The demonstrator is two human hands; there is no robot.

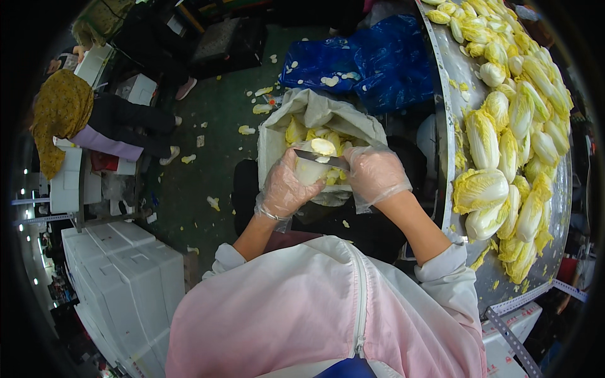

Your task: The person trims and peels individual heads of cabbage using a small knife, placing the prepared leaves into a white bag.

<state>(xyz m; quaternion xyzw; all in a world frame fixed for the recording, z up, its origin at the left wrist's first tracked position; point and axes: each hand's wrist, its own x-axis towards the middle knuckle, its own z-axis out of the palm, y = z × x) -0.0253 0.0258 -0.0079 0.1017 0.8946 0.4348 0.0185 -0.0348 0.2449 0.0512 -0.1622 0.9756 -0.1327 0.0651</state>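
My left hand [287, 183], in a clear plastic glove, grips a pale napa cabbage [309, 171] with its cut stem end up. My right hand [377, 171], gloved the same way, is closed around the handle of a knife [326, 159]. The blade lies across the cabbage at its stem end, and a pale round piece [323, 147] shows just beyond the blade. Both hands are over the near part of an open white woven sack [273, 141] that holds yellow cabbage leaves [295, 131]. The knife handle is hidden in my right hand.
A metal table [442, 118] heaped with napa cabbages [482, 139] stands at the right. Blue plastic sheeting [392, 61] lies beyond the sack. Leaf scraps [213, 203] dot the green floor [203, 165]. White foam boxes [127, 269] are stacked at lower left; a person [127, 125] bends at upper left.
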